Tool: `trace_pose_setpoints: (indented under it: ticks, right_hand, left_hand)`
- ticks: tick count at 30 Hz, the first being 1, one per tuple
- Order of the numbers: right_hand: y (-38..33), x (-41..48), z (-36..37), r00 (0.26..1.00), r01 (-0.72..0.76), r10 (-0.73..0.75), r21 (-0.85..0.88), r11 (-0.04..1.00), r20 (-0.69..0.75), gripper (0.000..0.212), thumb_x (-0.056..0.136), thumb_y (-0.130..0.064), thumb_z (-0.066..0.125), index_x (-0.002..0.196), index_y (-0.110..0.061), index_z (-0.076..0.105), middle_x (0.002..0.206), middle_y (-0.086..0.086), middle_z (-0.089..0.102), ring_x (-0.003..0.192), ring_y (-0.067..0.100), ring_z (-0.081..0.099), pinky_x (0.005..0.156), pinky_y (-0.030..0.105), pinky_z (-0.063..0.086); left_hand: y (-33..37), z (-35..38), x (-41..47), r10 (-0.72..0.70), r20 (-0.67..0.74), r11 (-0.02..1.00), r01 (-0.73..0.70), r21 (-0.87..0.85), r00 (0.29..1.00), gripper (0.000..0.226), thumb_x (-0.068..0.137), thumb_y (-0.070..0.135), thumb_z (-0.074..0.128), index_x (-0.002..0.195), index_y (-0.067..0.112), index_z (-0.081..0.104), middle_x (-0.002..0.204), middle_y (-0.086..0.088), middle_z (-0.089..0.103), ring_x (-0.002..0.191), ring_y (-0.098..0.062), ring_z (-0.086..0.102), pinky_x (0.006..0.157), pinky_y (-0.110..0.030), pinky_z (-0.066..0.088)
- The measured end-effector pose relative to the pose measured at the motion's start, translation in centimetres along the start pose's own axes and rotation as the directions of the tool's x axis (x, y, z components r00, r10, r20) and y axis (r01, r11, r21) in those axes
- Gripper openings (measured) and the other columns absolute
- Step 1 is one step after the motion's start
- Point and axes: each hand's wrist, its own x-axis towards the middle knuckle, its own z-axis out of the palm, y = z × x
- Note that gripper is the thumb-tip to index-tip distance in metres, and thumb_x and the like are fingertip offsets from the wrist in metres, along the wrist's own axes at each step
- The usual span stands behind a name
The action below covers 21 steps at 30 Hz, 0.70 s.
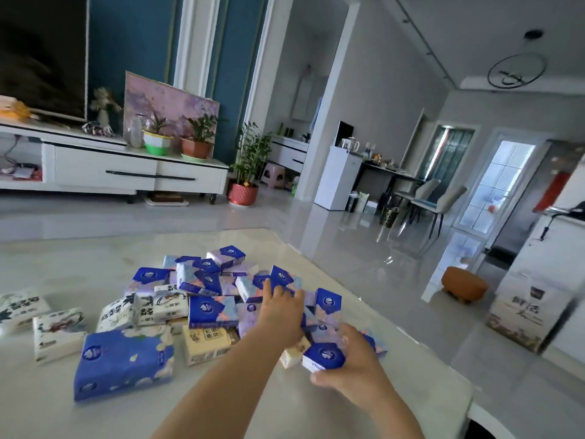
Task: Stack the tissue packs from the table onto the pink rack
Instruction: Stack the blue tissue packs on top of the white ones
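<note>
Reaching out, left hand lies released on the pile; right hand clasps a blue pack.

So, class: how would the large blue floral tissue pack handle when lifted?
The large blue floral tissue pack looks soft-wrapped, so probably squashy and light. Lying flat, it shouldn't roll. Glossy film may slip.

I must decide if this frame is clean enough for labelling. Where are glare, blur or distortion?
Head view: light from the glazed door glares on the floor. Head view: the wide lens tilts and bends the doorway frame. Head view: the carton at the right edge is smeared; the tissue packs stay readable, the right hand and its gripped blue pack slightly soft.
</note>
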Motion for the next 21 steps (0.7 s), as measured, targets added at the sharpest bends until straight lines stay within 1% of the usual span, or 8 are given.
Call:
trace_pose_setpoints:
  ticks: [2,5,8,10,13,16,19,21]
  right_hand:
    - [0.3,-2.3,-1.2,0.997,0.034,-0.032,0.024,0.999,-0.069,0.067,0.043,-0.02,0.084,0.102,-0.029,0.052,0.098,-0.011,0.065,0.087,0.003,0.063,0.076,0.023,0.054]
    - [-0.3,-5.5,-2.1,0.994,0.048,-0.03,0.168,0.985,-0.107,0.074,0.055,-0.006,0.085,0.113,-0.028,0.047,0.104,-0.014,0.06,0.083,-0.007,0.06,0.065,0.005,0.046]
    - [-3.7,-7.3,-1.7,0.985,0.112,-0.082,0.204,0.973,-0.15,0.095,0.056,-0.01,0.087,0.134,-0.016,0.033,0.114,-0.008,0.044,0.098,0.003,0.051,0.075,0.005,0.041]
    - [-7.0,-8.8,-0.8,0.983,0.155,-0.137,0.156,0.976,-0.124,0.087,0.053,-0.021,0.089,0.124,-0.021,0.039,0.113,-0.008,0.034,0.103,0.004,0.044,0.08,0.008,0.037]
    - [-11.2,-11.5,1.0,0.984,0.167,-0.178,0.238,0.957,0.026,0.076,0.054,-0.028,0.089,0.115,-0.024,0.044,0.115,-0.007,0.036,0.097,-0.002,0.046,0.068,-0.001,0.036]
    - [-14.5,-14.2,4.0,0.94,0.166,-0.249,0.326,0.931,0.232,0.074,0.06,-0.026,0.086,0.121,-0.025,0.044,0.126,0.0,0.044,0.103,0.006,0.053,0.08,0.014,0.045]
    - [-18.1,-17.5,7.9,0.804,0.197,-0.357,0.352,0.915,0.476,0.054,0.067,-0.026,0.082,0.112,-0.021,0.053,0.104,-0.007,0.059,0.076,0.001,0.055,0.054,0.015,0.045]
    - [-20.0,-19.7,10.5,0.713,0.311,-0.418,0.28,0.908,0.563,0.045,0.069,-0.038,0.079,0.103,-0.014,0.062,0.083,-0.005,0.06,0.066,0.005,0.05,0.051,0.017,0.037]
  left_hand:
    - [0.2,-1.1,-1.4,0.021,-0.052,0.995,-0.025,-0.094,0.998,0.069,0.086,0.041,0.057,0.139,0.014,0.022,0.137,-0.011,0.039,0.13,-0.03,0.032,0.114,-0.046,0.014]
    - [-0.2,-3.2,-5.7,-0.026,-0.117,0.939,-0.016,-0.342,0.993,0.074,0.08,0.032,0.068,0.139,0.018,0.025,0.135,-0.006,0.037,0.124,-0.024,0.039,0.102,-0.037,0.038]
    - [-1.4,-5.7,-12.1,-0.145,-0.126,0.858,0.061,-0.51,0.981,0.073,0.073,0.039,0.074,0.133,0.017,0.041,0.125,-0.001,0.04,0.111,-0.016,0.046,0.092,-0.023,0.04]
    - [-2.7,-7.0,-17.0,-0.274,-0.102,0.79,0.163,-0.591,0.956,0.063,0.067,0.048,0.076,0.12,0.019,0.056,0.115,0.001,0.049,0.095,-0.01,0.049,0.08,-0.017,0.039]
    - [-5.1,-8.4,-25.0,-0.436,0.001,0.621,0.301,-0.723,0.9,0.037,0.06,0.049,0.08,0.086,0.027,0.066,0.087,0.001,0.068,0.071,-0.01,0.057,0.064,-0.02,0.042]
    - [-7.9,-9.7,-33.8,-0.561,0.08,0.537,0.436,-0.722,0.824,0.026,0.064,0.035,0.082,0.073,0.033,0.058,0.075,0.01,0.063,0.062,-0.005,0.055,0.057,-0.013,0.042]
    - [-10.9,-10.6,-42.3,-0.665,0.123,0.459,0.532,-0.711,0.737,0.028,0.059,0.041,0.081,0.077,0.031,0.062,0.071,0.011,0.061,0.061,-0.003,0.054,0.058,-0.014,0.043]
    - [-12.6,-10.8,-47.3,-0.748,0.067,0.426,0.555,-0.714,0.66,0.027,0.064,0.031,0.082,0.082,0.032,0.061,0.08,0.009,0.064,0.069,-0.001,0.056,0.06,-0.01,0.042]
